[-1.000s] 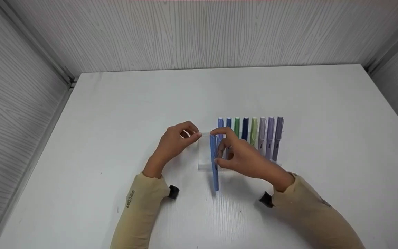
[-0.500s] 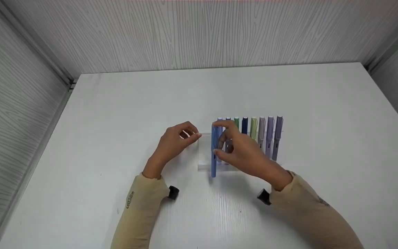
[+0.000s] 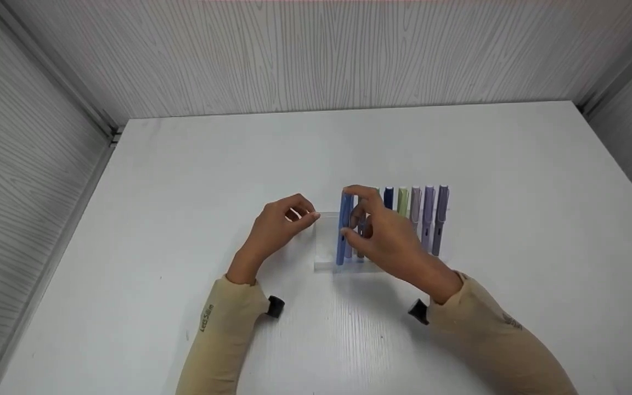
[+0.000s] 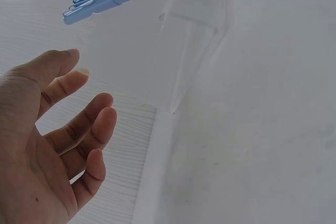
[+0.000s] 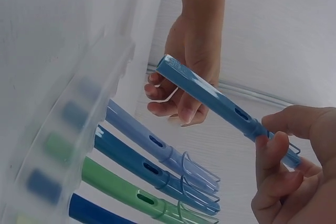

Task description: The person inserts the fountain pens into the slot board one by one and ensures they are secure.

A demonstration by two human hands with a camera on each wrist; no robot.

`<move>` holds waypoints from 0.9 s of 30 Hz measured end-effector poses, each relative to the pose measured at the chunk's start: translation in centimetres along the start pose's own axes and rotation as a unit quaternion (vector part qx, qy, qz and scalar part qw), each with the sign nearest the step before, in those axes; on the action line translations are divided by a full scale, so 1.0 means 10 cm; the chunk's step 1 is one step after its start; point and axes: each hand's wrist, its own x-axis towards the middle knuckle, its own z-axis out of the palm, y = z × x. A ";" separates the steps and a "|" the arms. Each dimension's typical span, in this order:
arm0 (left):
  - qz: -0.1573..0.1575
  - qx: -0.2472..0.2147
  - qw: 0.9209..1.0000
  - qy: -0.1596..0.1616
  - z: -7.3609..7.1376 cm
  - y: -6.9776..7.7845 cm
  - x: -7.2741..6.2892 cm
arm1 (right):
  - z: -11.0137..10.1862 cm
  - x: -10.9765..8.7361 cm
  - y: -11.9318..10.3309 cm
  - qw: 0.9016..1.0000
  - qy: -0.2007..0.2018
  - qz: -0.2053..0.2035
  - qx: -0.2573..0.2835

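My right hand [image 3: 390, 236] pinches a blue capped pen [image 3: 343, 233] near its cap, holding it nearly upright over the left part of a clear pen stand [image 3: 325, 264]. In the right wrist view the blue pen [image 5: 207, 93] slants above the pens in the rack, its lower end apart from the stand's notched edge. My left hand [image 3: 280, 225] pinches the stand's far left corner with thumb and index finger; its other fingers are loosely curled in the left wrist view. Beside the held pen, a light blue pen [image 5: 142, 129] lies in the stand.
Several capped pens fill the stand rightward, among them a blue one [image 5: 126, 153], a green one [image 5: 121, 184], a pale green one [image 3: 402, 202] and a dark purple one [image 3: 441, 219]. White table surface [image 3: 228, 159] surrounds the stand, with a panel wall [image 3: 316, 55] behind.
My right hand has moved the blue pen away from me and slightly right, from in front of the stand to over it, straightening its tilt. The left hand has stayed at the corner.
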 end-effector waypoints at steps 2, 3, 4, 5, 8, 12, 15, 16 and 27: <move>0.002 0.001 1.000 0.002 0.00 0.00 0.00 | 0.01 0.00 0.00 1.000 0.008 -0.007 -0.016; 0.004 0.002 1.000 0.002 0.00 0.00 0.00 | 0.02 -0.01 0.00 1.000 0.012 -0.009 -0.023; 0.007 0.003 1.000 0.003 0.00 -0.01 0.00 | 0.03 -0.01 0.01 0.999 0.015 -0.010 -0.028; 0.009 0.003 1.000 0.004 0.00 -0.01 0.00 | 0.03 -0.01 0.01 0.999 0.018 -0.013 -0.032; 0.012 0.002 1.000 0.005 0.00 -0.01 0.00 | 0.04 -0.01 0.00 0.999 0.022 -0.012 -0.044; 0.013 0.002 1.000 0.008 0.00 0.00 -0.01 | 0.07 -0.01 0.01 0.998 0.028 -0.013 -0.062; 0.018 0.002 1.000 0.010 -0.01 0.02 -0.01 | 0.09 0.00 0.00 0.997 0.029 -0.004 -0.075; 0.020 0.001 1.000 0.011 -0.01 0.03 -0.01 | 0.10 0.00 0.00 0.996 0.027 -0.001 -0.079; 0.018 0.003 1.000 0.010 0.00 0.01 -0.01 | 0.18 0.01 0.01 0.994 0.023 0.015 -0.107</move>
